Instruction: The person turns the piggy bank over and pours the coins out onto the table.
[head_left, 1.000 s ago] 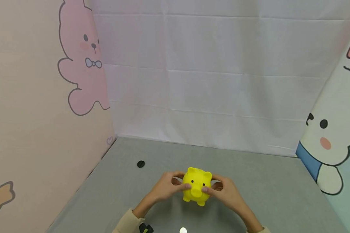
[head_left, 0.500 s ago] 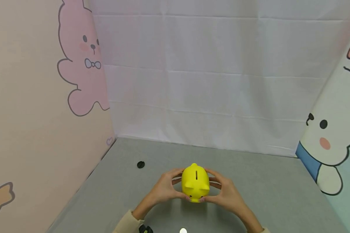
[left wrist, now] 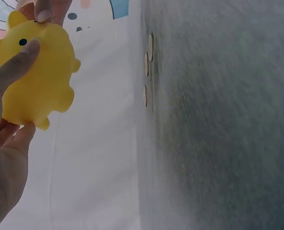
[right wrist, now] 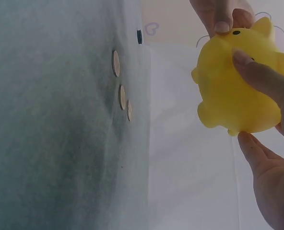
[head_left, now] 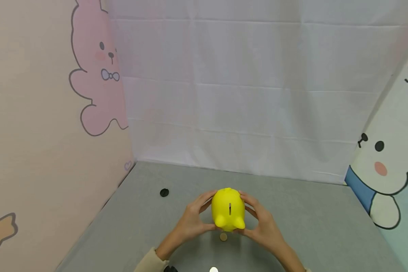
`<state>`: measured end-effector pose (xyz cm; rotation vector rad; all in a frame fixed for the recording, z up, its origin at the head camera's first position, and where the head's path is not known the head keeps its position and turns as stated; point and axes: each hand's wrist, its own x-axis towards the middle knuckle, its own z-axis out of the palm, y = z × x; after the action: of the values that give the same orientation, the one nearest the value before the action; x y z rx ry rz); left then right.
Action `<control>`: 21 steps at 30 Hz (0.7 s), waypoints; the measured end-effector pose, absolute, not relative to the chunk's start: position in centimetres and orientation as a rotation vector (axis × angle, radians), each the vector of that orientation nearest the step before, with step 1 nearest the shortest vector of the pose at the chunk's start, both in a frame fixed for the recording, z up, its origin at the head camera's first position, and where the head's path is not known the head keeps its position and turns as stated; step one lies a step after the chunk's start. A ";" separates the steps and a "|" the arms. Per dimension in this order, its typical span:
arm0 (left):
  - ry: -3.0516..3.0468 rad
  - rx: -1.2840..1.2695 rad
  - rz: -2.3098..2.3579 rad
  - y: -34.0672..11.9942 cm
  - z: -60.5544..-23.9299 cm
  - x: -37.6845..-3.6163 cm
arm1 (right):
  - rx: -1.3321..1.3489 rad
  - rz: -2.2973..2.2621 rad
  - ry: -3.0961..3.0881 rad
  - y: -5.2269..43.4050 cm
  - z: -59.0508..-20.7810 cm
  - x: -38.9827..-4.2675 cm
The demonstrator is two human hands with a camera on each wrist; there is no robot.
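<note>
A yellow piggy bank (head_left: 227, 204) is held between both hands, clear of the grey table, its slotted back turned up and its snout toward the person. My left hand (head_left: 192, 218) grips one side and my right hand (head_left: 266, 223) the other. In the left wrist view, the left thumb (left wrist: 18, 63) presses near the face and fingertips are at the rear; the right thumb (right wrist: 259, 76) lies likewise in the right wrist view. A coin (head_left: 223, 237) lies on the table just under the snout. Both wrist views show three coins below the bank, one coin (right wrist: 122, 97) in the middle.
A small round black cap (head_left: 164, 192) lies farther back on the left of the grey table (head_left: 309, 219). A bright pale disc (head_left: 213, 269) shows at the bottom edge. A white cloth (head_left: 238, 94) hangs behind, with cartoon-printed walls on both sides.
The piggy bank has tipped from face-up toward the head camera to slot-up, and has risen slightly in that view. The coin beneath it has come into sight. Both hands keep their grip.
</note>
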<state>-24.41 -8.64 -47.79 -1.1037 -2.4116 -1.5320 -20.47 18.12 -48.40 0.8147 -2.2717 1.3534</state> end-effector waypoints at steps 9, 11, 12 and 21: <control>-2.426 -1.094 -1.546 -8.5 -48.0 -24.6 | 0.802 1.296 -2.259 18.0 -48.6 -20.6; -2.451 -1.090 -1.551 -8.6 -48.0 -24.7 | 0.793 1.320 -2.282 18.1 -48.6 -20.6; -2.463 -1.090 -1.555 -8.6 -48.1 -24.7 | 0.787 1.333 -2.296 18.1 -48.7 -20.6; -2.633 -1.001 -1.701 -8.8 -47.8 -24.9 | 0.603 1.471 -2.431 18.4 -48.7 -20.6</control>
<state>-24.90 -8.83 -47.76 -1.0013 -2.6330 -1.7012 -20.63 18.36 -48.70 0.6027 -2.4311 1.4713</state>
